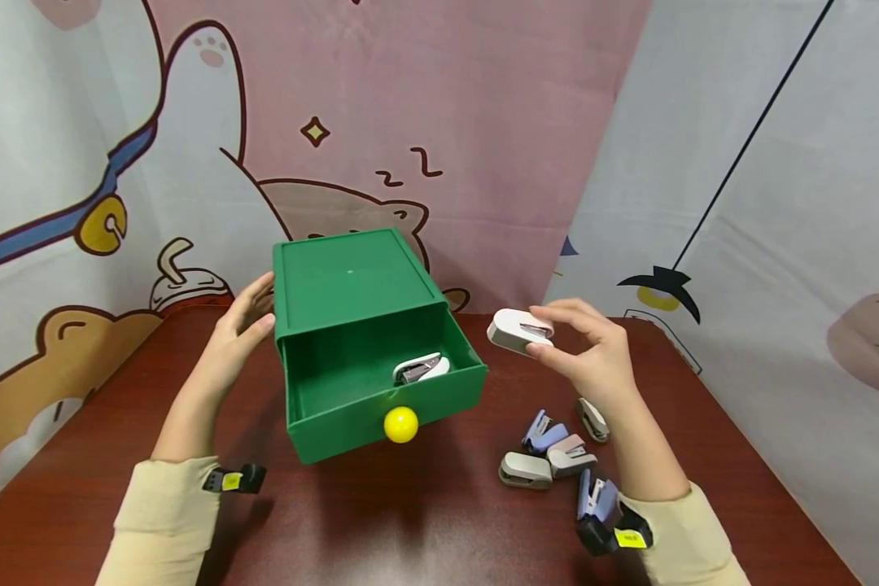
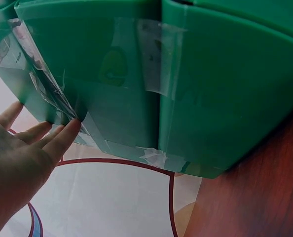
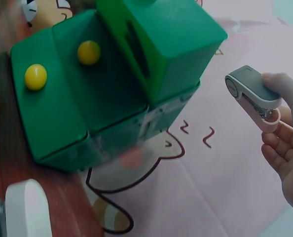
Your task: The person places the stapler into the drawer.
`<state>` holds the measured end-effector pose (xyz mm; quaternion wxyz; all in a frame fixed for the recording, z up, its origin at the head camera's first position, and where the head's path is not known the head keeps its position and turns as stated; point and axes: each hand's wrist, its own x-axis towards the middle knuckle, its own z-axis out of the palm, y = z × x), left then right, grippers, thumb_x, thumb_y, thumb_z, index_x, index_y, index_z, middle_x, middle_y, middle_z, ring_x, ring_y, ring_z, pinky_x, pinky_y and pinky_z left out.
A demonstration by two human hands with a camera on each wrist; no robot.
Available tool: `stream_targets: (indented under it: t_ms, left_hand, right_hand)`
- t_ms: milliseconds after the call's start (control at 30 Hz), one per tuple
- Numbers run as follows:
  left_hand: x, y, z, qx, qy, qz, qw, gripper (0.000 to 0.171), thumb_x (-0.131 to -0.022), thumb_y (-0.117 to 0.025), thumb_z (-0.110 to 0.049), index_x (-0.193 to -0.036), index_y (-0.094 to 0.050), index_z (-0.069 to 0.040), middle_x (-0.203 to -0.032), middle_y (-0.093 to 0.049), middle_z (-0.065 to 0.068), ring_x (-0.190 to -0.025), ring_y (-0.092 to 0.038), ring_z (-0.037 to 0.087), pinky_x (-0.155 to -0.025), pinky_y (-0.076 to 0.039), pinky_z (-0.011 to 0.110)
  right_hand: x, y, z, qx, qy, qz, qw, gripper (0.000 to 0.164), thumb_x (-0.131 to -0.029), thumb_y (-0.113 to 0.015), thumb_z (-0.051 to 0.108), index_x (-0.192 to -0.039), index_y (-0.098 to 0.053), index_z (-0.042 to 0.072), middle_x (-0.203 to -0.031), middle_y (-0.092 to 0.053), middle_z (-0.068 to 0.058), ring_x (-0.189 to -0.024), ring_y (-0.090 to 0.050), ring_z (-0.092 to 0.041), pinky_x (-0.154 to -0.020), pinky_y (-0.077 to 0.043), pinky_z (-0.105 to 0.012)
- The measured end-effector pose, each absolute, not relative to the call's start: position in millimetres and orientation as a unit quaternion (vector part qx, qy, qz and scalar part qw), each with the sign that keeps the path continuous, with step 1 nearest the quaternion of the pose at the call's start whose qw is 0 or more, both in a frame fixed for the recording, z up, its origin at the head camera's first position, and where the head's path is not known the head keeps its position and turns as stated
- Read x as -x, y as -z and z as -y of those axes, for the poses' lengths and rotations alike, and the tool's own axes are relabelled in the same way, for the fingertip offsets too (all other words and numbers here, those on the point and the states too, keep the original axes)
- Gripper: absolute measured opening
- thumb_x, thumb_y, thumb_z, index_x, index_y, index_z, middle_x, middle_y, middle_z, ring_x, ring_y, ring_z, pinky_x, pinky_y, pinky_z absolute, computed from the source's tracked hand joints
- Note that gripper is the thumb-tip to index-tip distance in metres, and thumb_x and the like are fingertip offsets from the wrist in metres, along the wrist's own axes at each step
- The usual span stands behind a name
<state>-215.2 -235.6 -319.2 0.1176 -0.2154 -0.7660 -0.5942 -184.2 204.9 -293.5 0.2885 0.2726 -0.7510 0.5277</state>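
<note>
Right grip (image 1: 582,346): raised right of the cabinet, thumb and fingers pinching the held stapler (image 1: 518,331).
Held stapler: in the air, just right of the drawer's near right corner; gap visible in head and right wrist views. Grey-and-pink in the right wrist view.
Left grip (image 1: 238,330): at the cabinet's left side, fingers extended, fingertips on the taped outer wall; nothing pinched.
Green cabinet (image 1: 355,277): stands on the tabletop (image 1: 381,533), three drawers stacked in the right wrist view, clear tape (image 2: 159,54) across the outside seams.
Top drawer (image 1: 322,435): pulled out toward the near side, top gap exposed. Yellow knob (image 1: 400,425) on its near wall. Lower two drawers pushed in.
White stapler (image 1: 439,368): inside the drawer, right half, close to the near wall; green floor shows left of it.
Right cluster: near right of the cabinet, under and beside the right forearm. Far blue stapler (image 1: 549,435), pink-and-white stapler (image 1: 573,456) and pale stapler (image 1: 525,470) bunched close; near blue stapler (image 1: 601,498) by the wrist camera; white-and-grey stapler (image 1: 593,420) slightly far right.
Room: bare wood between the drawer front and the cluster; cluster well apart from the tabletop's right edge.
Far edge: patterned curtain (image 1: 439,98) behind the cabinet.
</note>
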Motion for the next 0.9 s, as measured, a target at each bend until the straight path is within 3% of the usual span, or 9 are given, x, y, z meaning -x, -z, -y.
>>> stream_targets:
  t_ms: [433,667,900]
  left_hand:
    - [215.3,319.8,235.4,0.216,0.591,0.768,0.119,0.057,-0.100,-0.045,-0.016,-0.153,-0.025,-0.019,-0.150,-0.030,0.018,-0.135,-0.031,0.023,-0.094,-0.035,0.022]
    - [215.4,319.9,235.5,0.216,0.594,0.766,0.117,0.057,-0.100,-0.045,-0.016,-0.153,-0.025,-0.018,-0.150,-0.030,0.017,-0.135,-0.031,0.023,-0.094,-0.035,0.022]
    - [215.3,319.4,235.3,0.218,0.594,0.765,0.117,0.057,-0.100,-0.045,-0.016,-0.153,-0.025,-0.018,-0.151,-0.029,0.016,-0.136,-0.029,0.026,-0.095,-0.035,0.023]
  right_hand:
    - [179.6,275.2,-176.2,-0.333,-0.522,0.723,0.307,0.042,-0.065,-0.080,-0.011,-0.105,-0.073,-0.002,-0.099,-0.066,-0.008,-0.096,-0.057,-0.018,-0.084,-0.041,-0.027]
    - [178.3,265.3,-158.5,-0.384,-0.521,0.714,0.267,0.042,-0.068,-0.079,-0.012,-0.108,-0.071,-0.004,-0.102,-0.065,-0.010,-0.094,-0.057,-0.021,-0.081,-0.045,-0.028]
    - [179.6,259.0,-144.4,-0.409,-0.497,0.731,0.227,0.041,-0.072,-0.080,-0.006,-0.111,-0.071,0.001,-0.105,-0.065,-0.004,-0.099,-0.057,-0.020,-0.085,-0.045,-0.031]
